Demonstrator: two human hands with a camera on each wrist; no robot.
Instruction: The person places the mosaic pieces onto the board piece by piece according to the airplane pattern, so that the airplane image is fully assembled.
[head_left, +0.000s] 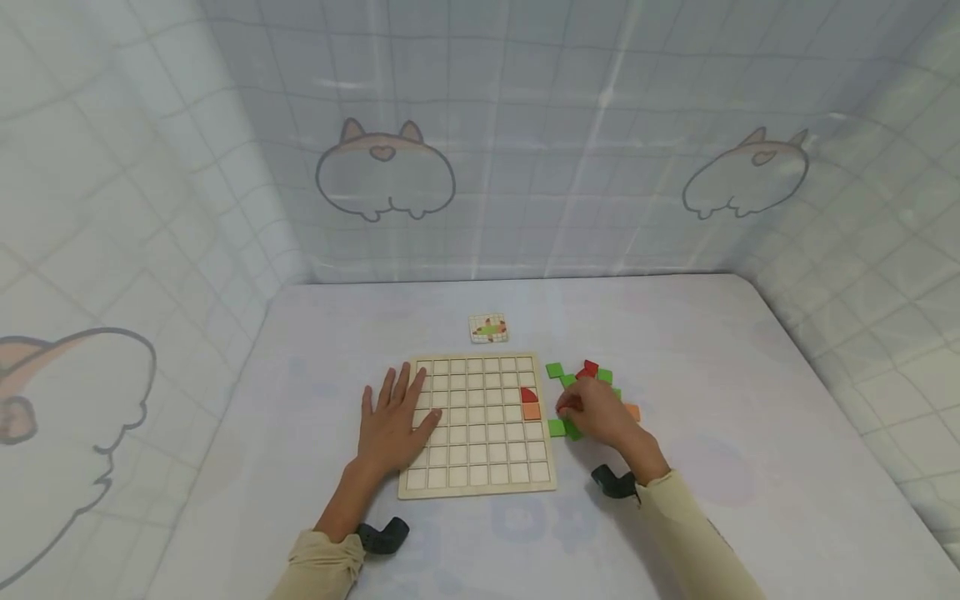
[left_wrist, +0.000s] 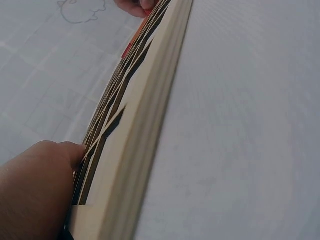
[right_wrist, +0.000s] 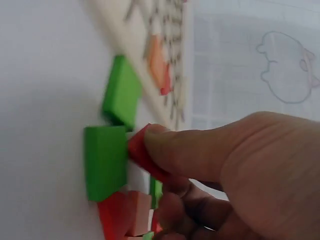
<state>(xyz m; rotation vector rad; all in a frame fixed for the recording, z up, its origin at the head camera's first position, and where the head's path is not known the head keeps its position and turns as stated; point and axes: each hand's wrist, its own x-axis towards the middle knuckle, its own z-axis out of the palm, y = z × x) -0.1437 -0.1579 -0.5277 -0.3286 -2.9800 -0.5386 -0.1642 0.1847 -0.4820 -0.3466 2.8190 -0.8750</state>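
Observation:
A square wooden grid board [head_left: 477, 492] lies on the table, with a red quarter-round tile [head_left: 528, 395] and an orange square tile [head_left: 531, 412] in its right-hand column. My left hand [head_left: 392, 429] rests with spread, straight fingers on the board's left edge. Right of the board, my right hand [head_left: 596, 410] pinches a red tile [right_wrist: 145, 155] between thumb and fingers, over the loose pile. Beside it in the right wrist view are a thick green tile [right_wrist: 106, 160] and another green tile [right_wrist: 121, 92]. The held tile's exact shape is partly hidden by my thumb.
A small pattern card [head_left: 488, 328] lies beyond the board's far edge. Loose green, red and orange tiles, among them a green one [head_left: 554, 370] and an orange one [head_left: 633, 412], spread right of the board. Patterned curtains [head_left: 525, 167] hang around the table.

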